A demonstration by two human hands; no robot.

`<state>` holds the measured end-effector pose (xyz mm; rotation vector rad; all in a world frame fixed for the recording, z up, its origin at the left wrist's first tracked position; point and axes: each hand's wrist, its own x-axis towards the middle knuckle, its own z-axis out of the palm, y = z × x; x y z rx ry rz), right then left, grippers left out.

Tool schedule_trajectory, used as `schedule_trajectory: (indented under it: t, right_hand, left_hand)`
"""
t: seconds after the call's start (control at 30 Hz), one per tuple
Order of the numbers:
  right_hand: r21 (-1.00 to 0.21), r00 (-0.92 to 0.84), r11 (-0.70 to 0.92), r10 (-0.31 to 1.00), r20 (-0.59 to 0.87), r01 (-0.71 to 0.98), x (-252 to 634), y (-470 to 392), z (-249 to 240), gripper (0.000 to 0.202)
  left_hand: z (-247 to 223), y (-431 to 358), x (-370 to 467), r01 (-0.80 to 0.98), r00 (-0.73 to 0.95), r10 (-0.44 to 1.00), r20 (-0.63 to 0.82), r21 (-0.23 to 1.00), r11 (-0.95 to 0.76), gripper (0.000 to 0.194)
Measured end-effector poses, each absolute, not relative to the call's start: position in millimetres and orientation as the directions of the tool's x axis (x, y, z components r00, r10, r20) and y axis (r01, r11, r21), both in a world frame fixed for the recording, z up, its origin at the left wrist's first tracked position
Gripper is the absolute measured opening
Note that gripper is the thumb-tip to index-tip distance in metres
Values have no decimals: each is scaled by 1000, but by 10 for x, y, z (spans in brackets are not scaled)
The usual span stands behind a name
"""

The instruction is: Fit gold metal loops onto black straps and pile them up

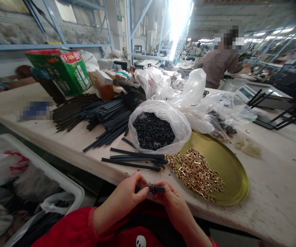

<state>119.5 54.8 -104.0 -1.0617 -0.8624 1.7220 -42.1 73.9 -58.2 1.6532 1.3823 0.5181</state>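
Observation:
Both my hands hold one dark strap (pixel 159 189) just off the table's front edge. My left hand (pixel 132 190) pinches it between thumb and fingers, near a small gold buckle (pixel 150 186). At the strap's other end, my right hand (pixel 172 197) grips with its fingertips. A dark loop seems to sit around the strap beside the buckle. Beyond my hands lie several straps with buckles (pixel 137 160). A plastic bag (pixel 182 128) of small black loops (pixel 153 132) stands open behind them. To the right, gold buckles (pixel 196 173) are heaped on a round gold tray (pixel 237 181).
Bundles of dark strips (pixel 109 115) lie at the back left, before a green box (pixel 65 73). Clear plastic bags (pixel 158 82) and a scale (pixel 263 94) stand farther back. A white bin (pixel 78 192) is at lower left. A person (pixel 217 65) works in the background.

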Motion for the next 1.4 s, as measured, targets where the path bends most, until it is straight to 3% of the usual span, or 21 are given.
schedule_trajectory:
  t: [0.07,0.3,0.57,0.73,0.97,1.1,1.23,1.4]
  right_hand:
    - [-817,-310,-425,896,-319,-389,1178,522,-1053,26]
    - [-689,-459,-572,806,-374,-444,1131,457,-1075,30]
    - [-762,-383,-461,874,-299,-455,1155,381,-1089,31]
    - [-808,-291,-448,889,-355,-384,1160,355,-1152,32]
    - [-930,-130,-311,948,-290,-194,1155,380,-1230,37]
    - [-942,-243,-304,933,-265,-140,1196,350,-1203,33]
    - [-904,-374,-400,870,-322,-151,1234,308,-1118,33]
    - [-723,-475,-581,789,-389,-373,1202,276,-1130,33]
  left_hand:
    - [-581,728,-428,591,286,930,-232,806,19,12]
    - [-606,627,-425,657,253,930,-267,753,38,18]
    - [-523,554,-383,560,290,889,-353,816,141,16]
    - [-539,528,-393,576,282,879,-386,800,166,10]
    - [-571,512,-351,283,339,769,-542,838,466,18]
    - [-512,506,-328,221,357,701,-618,785,579,23]
    - [-515,476,-345,172,381,680,-627,770,614,24]
    - [-590,432,-373,36,412,681,-605,758,651,24]
